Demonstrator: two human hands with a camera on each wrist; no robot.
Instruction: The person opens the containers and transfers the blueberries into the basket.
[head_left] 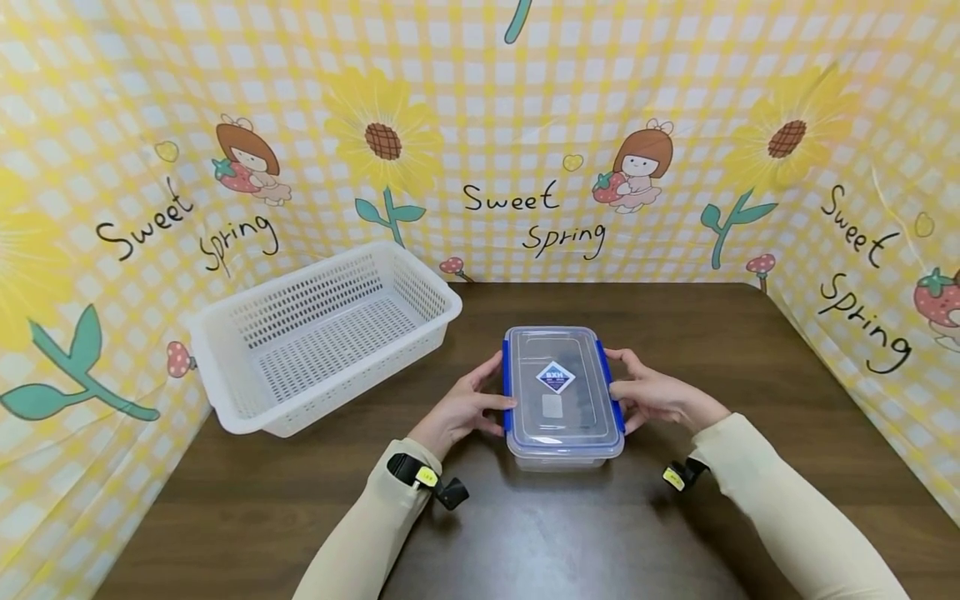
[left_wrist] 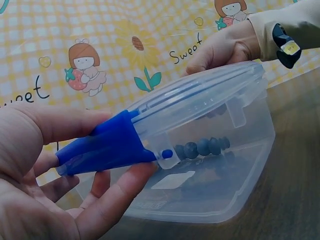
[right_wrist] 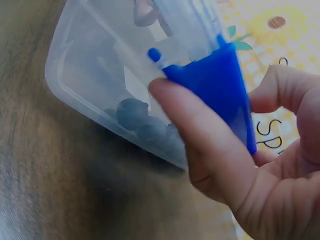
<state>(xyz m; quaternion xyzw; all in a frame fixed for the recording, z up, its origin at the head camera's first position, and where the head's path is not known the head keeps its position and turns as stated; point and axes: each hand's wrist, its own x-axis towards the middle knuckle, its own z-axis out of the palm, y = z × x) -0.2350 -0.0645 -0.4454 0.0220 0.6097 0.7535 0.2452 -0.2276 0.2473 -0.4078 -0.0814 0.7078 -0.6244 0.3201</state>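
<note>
Blue clips (head_left: 507,375) run down both long sides of the clear box (head_left: 566,423). I see it between the left hand (head_left: 467,406) and right hand (head_left: 660,396), neither nearer: each grips it by its side clip. The box lies well in from the far edge of the table (head_left: 697,325), its long way pointing there. Dark round things (left_wrist: 202,147) inside look blurry, maybe beads.

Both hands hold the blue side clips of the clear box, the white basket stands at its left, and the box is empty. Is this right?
Not quite: the clear box is not empty. The left wrist view shows dark round things inside. The left hand and right hand do hold its blue side clips, and the white basket stands at its left.
</note>
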